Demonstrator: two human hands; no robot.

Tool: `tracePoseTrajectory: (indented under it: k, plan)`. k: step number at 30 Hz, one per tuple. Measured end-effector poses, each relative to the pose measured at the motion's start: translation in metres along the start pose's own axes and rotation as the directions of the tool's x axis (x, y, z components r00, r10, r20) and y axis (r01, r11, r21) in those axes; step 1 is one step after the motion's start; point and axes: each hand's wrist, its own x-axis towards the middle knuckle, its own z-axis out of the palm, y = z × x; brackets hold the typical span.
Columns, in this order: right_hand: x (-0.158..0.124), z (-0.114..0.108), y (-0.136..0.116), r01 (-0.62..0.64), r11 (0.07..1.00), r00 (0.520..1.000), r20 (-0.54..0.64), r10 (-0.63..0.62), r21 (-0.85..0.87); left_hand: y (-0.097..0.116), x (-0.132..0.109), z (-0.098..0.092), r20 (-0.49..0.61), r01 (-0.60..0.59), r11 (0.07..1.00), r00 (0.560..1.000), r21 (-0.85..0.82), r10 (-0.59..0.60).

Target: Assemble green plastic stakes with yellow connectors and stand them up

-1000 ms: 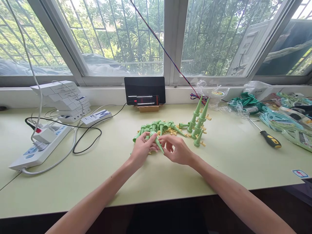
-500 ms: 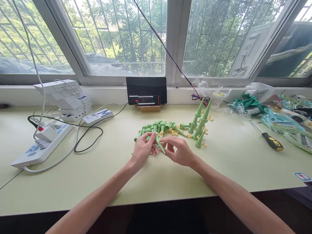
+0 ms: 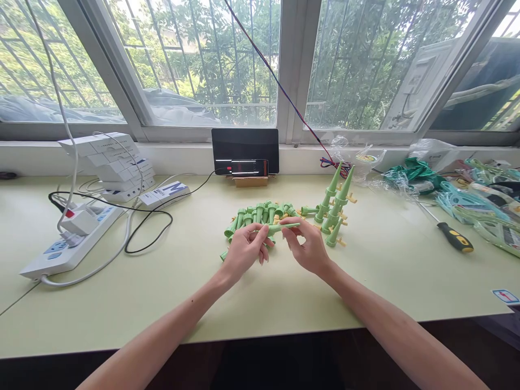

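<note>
A green cone-shaped piece (image 3: 280, 228) lies nearly level between my two hands, its thin tip pointing right. My left hand (image 3: 247, 246) pinches its wide end between thumb and fingers. My right hand (image 3: 307, 246) is closed round the tip side, thumb and index finger against the piece. Just behind my hands is a pile of green pieces (image 3: 260, 210), with small yellow parts partly hidden by my fingers. To the right stand stacked green cones (image 3: 336, 208) with yellow valves sticking out.
On the left of the table (image 3: 162, 319) are a power strip (image 3: 73, 249), cables and stacked white boxes (image 3: 122, 162). A tablet (image 3: 245, 146) and phone lean at the back. To the right lie a screwdriver (image 3: 455, 237) and bagged green parts (image 3: 475, 211).
The held cone has turned from pointing down-right to nearly level. My right hand has shifted slightly right and now grips near the tip.
</note>
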Motion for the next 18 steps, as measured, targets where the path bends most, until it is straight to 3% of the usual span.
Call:
tracePoseTrajectory:
  k: [10, 18]
  plan:
    - [0.0038, -0.0021, -0.0033, -0.118, 0.99, 0.989, -0.082, 0.125, 0.08, -0.0023, -0.0039, 0.0024, 0.027, -0.089, 0.986, 0.996, 0.144, 0.086]
    - [0.0055, -0.0025, -0.004, -0.186, 0.975, 0.978, -0.069, 0.196, 0.123, -0.006, -0.0051, 0.0027, 0.063, -0.127, 0.963, 0.991, 0.239, 0.115]
